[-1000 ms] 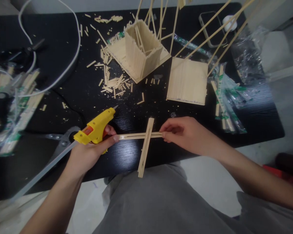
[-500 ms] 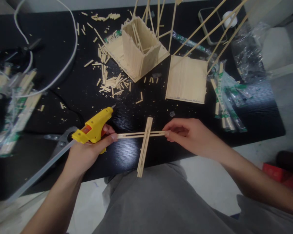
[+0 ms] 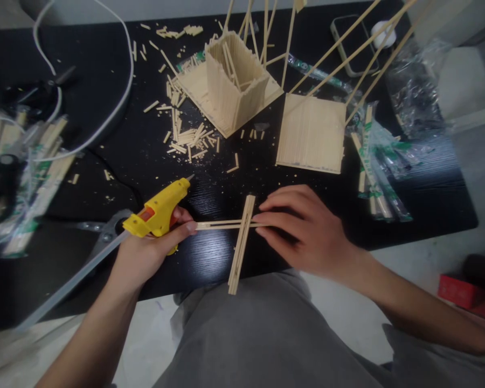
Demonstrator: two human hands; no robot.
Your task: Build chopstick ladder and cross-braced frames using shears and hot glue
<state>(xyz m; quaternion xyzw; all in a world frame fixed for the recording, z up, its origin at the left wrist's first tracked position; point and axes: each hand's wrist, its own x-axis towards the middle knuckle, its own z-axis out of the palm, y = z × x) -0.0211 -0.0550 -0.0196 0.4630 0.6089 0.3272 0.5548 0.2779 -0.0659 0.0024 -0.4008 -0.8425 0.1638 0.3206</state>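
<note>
My left hand [image 3: 153,250] is closed around a yellow hot glue gun [image 3: 159,210], whose nozzle points up and to the right. Its thumb and a fingertip also pinch the left end of a cross of wooden sticks [image 3: 240,250]. A long translucent glue stick [image 3: 70,288] trails from the back of the gun. The cross is made of thin, paired strips, one pair running crosswise and the other slanting toward my lap. At its right end, my right hand [image 3: 307,229] has thumb and fingers around the crosswise strips, the upper finger lifted apart. The fingers cover that end.
Behind are a square stick-built box [image 3: 236,81] on a base and a flat stick panel [image 3: 310,134] with long sticks rising from it. Cut stick pieces [image 3: 189,137] lie scattered. Wrapped sticks [image 3: 374,167], pliers [image 3: 109,231], scissors [image 3: 32,97], a white cable [image 3: 130,64] and a phone [image 3: 354,46] surround them.
My right hand has shifted left along the crosswise strips toward the crossing, and its fingers have spread more. My left hand keeps the glue gun and the cross nearly in place.
</note>
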